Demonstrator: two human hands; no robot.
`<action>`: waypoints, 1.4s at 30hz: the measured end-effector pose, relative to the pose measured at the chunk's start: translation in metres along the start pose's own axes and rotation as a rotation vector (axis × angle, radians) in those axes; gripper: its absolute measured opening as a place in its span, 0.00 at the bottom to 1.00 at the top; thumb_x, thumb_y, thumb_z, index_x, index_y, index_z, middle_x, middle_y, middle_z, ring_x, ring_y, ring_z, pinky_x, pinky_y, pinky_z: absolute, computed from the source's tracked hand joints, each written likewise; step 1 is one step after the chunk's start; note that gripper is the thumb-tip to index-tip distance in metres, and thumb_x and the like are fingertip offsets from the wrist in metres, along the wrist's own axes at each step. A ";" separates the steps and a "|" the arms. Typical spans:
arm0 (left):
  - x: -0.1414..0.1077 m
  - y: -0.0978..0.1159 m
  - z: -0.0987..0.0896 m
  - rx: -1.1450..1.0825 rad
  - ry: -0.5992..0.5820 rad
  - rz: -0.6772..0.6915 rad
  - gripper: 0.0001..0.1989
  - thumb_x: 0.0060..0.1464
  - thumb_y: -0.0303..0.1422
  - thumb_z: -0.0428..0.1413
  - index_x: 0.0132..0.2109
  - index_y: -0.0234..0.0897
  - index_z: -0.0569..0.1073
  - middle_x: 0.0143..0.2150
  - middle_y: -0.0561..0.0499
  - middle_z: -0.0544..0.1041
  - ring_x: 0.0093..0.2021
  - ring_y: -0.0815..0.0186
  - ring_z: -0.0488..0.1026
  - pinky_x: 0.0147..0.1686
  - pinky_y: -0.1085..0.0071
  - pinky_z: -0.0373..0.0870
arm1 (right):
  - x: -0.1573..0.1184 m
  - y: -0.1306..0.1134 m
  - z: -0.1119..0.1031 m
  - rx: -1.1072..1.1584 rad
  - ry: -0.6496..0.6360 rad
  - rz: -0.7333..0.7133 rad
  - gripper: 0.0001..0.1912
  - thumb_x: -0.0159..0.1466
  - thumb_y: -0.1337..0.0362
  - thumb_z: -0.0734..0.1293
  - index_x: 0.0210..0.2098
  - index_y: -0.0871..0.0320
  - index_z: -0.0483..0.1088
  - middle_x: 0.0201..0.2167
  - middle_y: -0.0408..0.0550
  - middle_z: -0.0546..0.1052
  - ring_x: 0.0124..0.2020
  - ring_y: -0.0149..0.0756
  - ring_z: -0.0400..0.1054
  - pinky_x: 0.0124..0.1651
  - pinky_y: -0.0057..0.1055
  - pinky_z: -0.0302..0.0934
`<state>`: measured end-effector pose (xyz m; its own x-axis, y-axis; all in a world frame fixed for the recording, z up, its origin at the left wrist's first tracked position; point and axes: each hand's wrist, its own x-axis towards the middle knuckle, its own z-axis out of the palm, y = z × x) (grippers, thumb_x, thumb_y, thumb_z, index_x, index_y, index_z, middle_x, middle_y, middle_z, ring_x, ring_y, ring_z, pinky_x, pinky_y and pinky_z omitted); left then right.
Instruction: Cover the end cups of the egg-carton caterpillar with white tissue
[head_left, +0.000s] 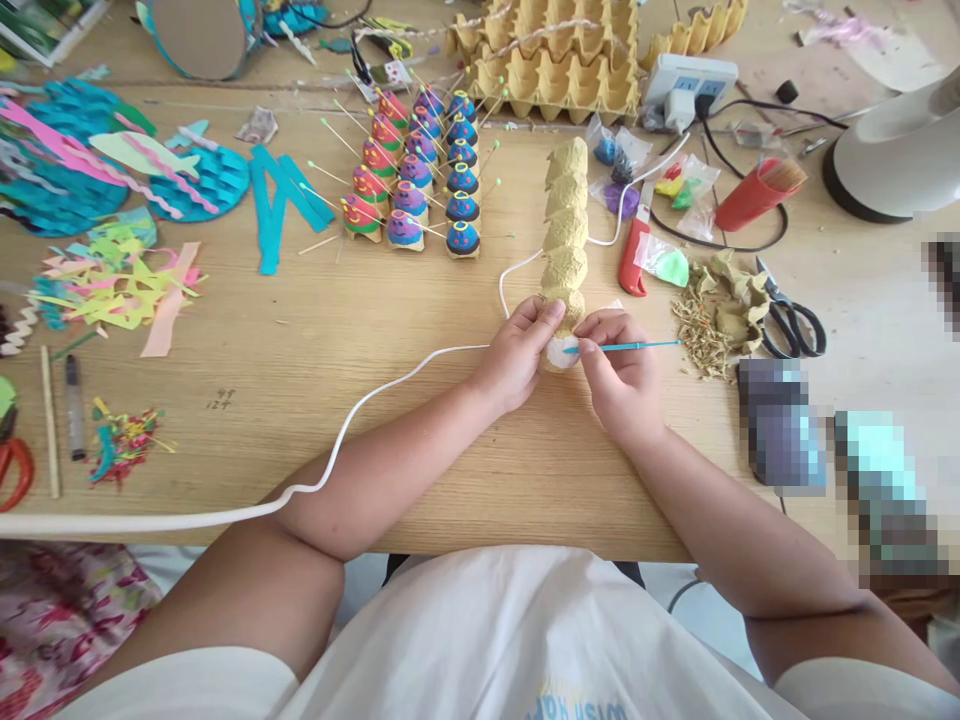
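Your left hand (517, 358) grips the egg-carton strip (566, 215) near its closest end, thumb (551, 316) against its left side. Your right hand (624, 378) is pinched just right of that end. Your bare forearms (409, 462) slant inward towards the strip.

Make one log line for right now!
left hand: holds yellowish carton strip | right hand: holds blue stick, tip at strip's white near end | left of strip: painted carton rows | right: red-handled cutter
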<state>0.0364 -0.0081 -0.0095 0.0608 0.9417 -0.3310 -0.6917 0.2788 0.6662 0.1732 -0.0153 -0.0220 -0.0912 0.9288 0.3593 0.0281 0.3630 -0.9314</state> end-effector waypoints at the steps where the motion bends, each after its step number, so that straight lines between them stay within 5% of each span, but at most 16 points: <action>1: 0.000 0.000 0.000 0.004 0.003 0.006 0.19 0.63 0.37 0.69 0.33 0.39 0.66 0.27 0.60 0.65 0.27 0.74 0.65 0.32 0.74 0.63 | 0.000 0.001 0.000 -0.018 -0.002 -0.013 0.18 0.69 0.48 0.74 0.33 0.51 0.69 0.38 0.46 0.75 0.42 0.41 0.70 0.53 0.44 0.66; 10: 0.002 -0.002 -0.001 0.027 -0.030 0.019 0.18 0.64 0.39 0.68 0.34 0.39 0.69 0.30 0.58 0.72 0.31 0.72 0.70 0.34 0.74 0.65 | -0.001 -0.001 0.001 0.045 0.045 -0.030 0.16 0.71 0.50 0.73 0.34 0.51 0.69 0.38 0.46 0.76 0.42 0.40 0.70 0.51 0.43 0.65; 33: 0.003 -0.004 -0.004 0.020 -0.068 0.051 0.20 0.63 0.41 0.69 0.34 0.39 0.67 0.28 0.59 0.69 0.28 0.74 0.67 0.31 0.75 0.64 | 0.002 0.011 0.003 0.122 0.027 0.078 0.17 0.68 0.50 0.74 0.32 0.52 0.67 0.38 0.45 0.75 0.41 0.38 0.68 0.48 0.39 0.64; 42: 0.006 -0.006 -0.007 0.014 -0.077 0.061 0.20 0.62 0.40 0.70 0.33 0.39 0.68 0.28 0.59 0.70 0.28 0.74 0.67 0.30 0.75 0.64 | 0.000 0.005 -0.002 -0.059 0.008 -0.089 0.15 0.71 0.51 0.72 0.34 0.51 0.67 0.38 0.47 0.76 0.43 0.41 0.71 0.53 0.45 0.66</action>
<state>0.0356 -0.0055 -0.0200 0.0741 0.9685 -0.2376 -0.6854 0.2225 0.6934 0.1755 -0.0138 -0.0262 -0.0881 0.8932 0.4410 0.0785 0.4476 -0.8908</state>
